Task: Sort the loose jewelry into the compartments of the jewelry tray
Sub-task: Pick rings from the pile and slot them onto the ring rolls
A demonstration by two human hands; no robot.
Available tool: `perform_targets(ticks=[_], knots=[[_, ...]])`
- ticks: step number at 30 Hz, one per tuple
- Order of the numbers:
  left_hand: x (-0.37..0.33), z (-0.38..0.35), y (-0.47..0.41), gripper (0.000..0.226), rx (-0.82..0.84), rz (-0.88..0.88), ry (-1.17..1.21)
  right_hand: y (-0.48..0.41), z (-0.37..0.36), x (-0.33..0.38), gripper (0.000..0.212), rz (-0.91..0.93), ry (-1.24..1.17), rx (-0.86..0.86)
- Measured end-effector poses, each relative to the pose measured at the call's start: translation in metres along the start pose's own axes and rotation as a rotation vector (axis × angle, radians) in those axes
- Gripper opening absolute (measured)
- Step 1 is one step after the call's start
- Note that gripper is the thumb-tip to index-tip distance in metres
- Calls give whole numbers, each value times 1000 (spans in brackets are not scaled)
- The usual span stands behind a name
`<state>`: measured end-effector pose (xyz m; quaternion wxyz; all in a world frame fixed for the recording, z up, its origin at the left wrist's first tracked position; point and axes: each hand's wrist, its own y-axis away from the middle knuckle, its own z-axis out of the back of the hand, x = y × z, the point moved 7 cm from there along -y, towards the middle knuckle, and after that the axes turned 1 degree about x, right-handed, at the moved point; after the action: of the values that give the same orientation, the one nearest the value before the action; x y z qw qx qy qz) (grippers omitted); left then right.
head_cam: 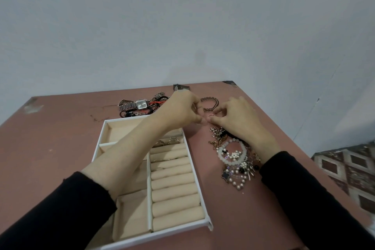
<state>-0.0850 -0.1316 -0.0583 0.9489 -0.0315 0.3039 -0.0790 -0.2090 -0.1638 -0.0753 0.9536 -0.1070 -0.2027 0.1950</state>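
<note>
A white jewelry tray (203, 205) with beige lining lies on the table, with open compartments on its left and a column of ring rolls on its right. Several rings (172, 140) sit at the top of the rolls. My left hand (180, 110) reaches across the tray, fingers curled, fingertips meeting my right hand (235, 117). Between my right thumb and fingers I pinch a small ring (212, 116). Right of the tray lies a heap of pearl bracelets and chains (233, 158), partly hidden under my right wrist.
A square-faced watch (141, 104) lies in a tangle of bracelets and red cords behind the tray. A brown beaded bracelet (210, 103) lies past my fingers. The pink table (60, 138) meets a pale wall behind; a patterned floor (349, 170) shows at right.
</note>
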Motion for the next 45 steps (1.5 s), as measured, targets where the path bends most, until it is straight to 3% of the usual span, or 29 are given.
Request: perform_targets(ticks=[7,13,21,27,33,37,45], knots=[[1,6,4,12,-15,16,0,-4,-6,-6,13,-55,-104,54],[0,11,6,13,-30,23,7,-5,-8,-10,15,-91,-136,97],[-10,31,32,6,-153,-22,107,-2,-1,5,21,13,-145,-75],[4,54,86,6,-302,19,210,10,13,20,20,12,-504,-102],[32,71,115,15,-419,64,417,42,8,71,16,158,-760,189],[40,74,116,16,-460,64,371,57,5,94,22,261,-847,407],[44,68,120,16,-472,65,276,70,6,106,22,406,-710,406]])
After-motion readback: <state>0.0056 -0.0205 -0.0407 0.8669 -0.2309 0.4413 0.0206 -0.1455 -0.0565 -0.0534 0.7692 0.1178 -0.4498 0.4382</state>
